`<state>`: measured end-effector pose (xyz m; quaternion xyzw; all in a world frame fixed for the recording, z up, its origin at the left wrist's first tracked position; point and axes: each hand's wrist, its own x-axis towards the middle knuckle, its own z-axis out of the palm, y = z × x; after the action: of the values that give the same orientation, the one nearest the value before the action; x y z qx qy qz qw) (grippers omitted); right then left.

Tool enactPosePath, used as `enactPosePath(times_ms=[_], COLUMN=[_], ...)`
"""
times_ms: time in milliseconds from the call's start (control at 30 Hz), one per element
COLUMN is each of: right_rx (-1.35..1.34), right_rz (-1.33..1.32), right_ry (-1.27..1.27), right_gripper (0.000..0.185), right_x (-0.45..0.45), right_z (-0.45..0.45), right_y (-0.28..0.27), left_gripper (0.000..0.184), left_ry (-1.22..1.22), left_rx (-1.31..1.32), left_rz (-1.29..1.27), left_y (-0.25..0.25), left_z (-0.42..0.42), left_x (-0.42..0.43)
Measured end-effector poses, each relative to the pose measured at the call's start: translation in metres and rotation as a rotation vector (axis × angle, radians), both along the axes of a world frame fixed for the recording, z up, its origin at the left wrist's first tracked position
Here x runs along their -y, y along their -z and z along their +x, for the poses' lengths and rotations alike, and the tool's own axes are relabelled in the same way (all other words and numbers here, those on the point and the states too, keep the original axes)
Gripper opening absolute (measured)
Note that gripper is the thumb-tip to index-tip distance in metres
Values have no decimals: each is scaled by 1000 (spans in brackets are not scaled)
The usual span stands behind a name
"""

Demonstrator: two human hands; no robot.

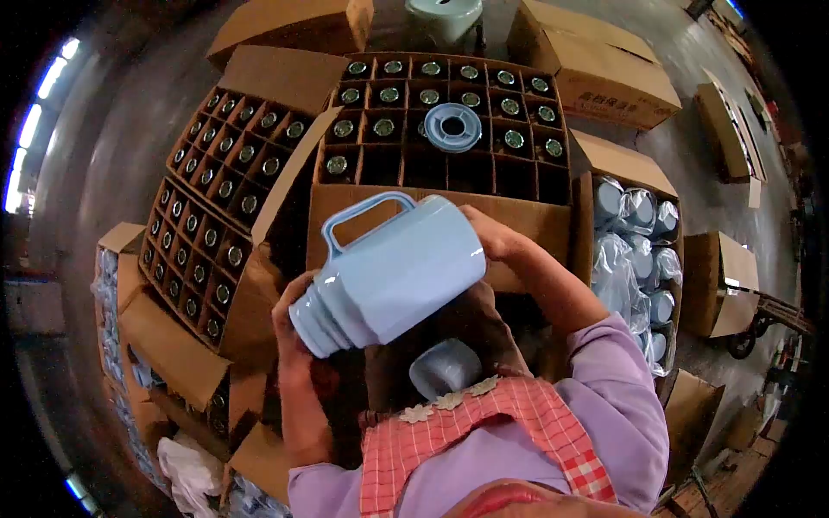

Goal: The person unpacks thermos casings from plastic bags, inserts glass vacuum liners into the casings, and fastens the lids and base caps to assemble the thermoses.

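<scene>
A light blue jug-like casing (406,268) with a handle lies tilted across the middle of the view, its ridged neck toward the lower left. My left hand (298,306) is closed round the neck end. At the wide base end, my right hand (488,235) grips the far side, its fingers partly hidden behind the casing. Below it, near my lap, is another blue plastic piece (445,369). Beyond the casing, a round blue ring-shaped part (452,128) rests on top of a divided carton (440,197) of silvery-topped bottles.
More divided cartons (246,155) of bottles stand at the left. On the right, an open box (584,229) holds blue parts in clear plastic. Closed cartons (604,73) and a green stool (445,19) are behind. A hand cart (781,311) stands at the far right.
</scene>
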<state>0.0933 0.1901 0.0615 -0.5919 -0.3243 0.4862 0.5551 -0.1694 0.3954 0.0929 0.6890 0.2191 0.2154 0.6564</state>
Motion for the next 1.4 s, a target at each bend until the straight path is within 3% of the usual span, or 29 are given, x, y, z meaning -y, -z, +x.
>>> enactPosePath(times_ms=[33, 67, 167, 233, 300, 333, 433, 500, 567, 667, 733, 833, 1000, 1067, 1167, 1267, 1367, 1400], right_rx=[-19, 110, 102, 703, 1226, 1251, 1548, 1558, 1421, 191, 63, 60, 297, 352, 508, 569, 651, 689], right_rz=[-65, -69, -324, -370, -367, -530, -698, -659, -471, 164, 523, 716, 689, 719, 791, 839, 833, 831], right_ry=[-63, -63, 304, 518, 533, 408, 352, 247, 347, 412, 283, 203, 55, 30, 8, 13, -19, -26], right_gripper=[49, 35, 34, 35, 43, 46, 45, 35, 41, 47, 46, 52, 54, 53, 52, 52, 52, 52], right_x=[-7, -13, -36, -49, -60, -68, -77, -71, -70, -53, -37, -18, 12, 21, 33, 44, 56, 58], right_z=[10, 19, 65, 110, 139, 151, 180, 181, 161, 114, 77, 27, -8, -17, -27, -37, -43, -44], right_y=[5, 4, 9, 43, 96, 112, 190, 175, 133, 54, 7, -42, -76, -86, -94, -98, -105, -107], left_gripper=[28, 24, 30, 35, 41, 44, 53, 56, 58, 60, 60, 61, 62, 61, 62, 61, 59, 59], left_ry=[-31, -62, -99, -156, -192, -208, -221, -202, -161, -77, -103, -117, 2, 42, 146, 155, 145, 171], left_rx=[-18, -35, -143, -55, 46, 84, 149, 184, 227, 311, 297, 210, 211, 134, 275, 253, 252, 249], left_rz=[-40, -81, -129, -361, -573, -643, -719, -749, -798, -870, -872, -952, -926, -846, -926, -830, -1023, -968], left_y=[23, 45, 86, 111, 133, 142, 156, 154, 147, 132, 115, 94, 75, 70, 64, 63, 70, 68], left_z=[-2, -4, -5, -6, -7, -6, -5, -7, -8, 2, 13, 12, -2, -7, -13, -16, -23, -24], left_x=[-11, -22, -36, -38, -37, -39, -43, -42, -39, -32, -19, -7, 15, 18, 29, 42, 43, 43])
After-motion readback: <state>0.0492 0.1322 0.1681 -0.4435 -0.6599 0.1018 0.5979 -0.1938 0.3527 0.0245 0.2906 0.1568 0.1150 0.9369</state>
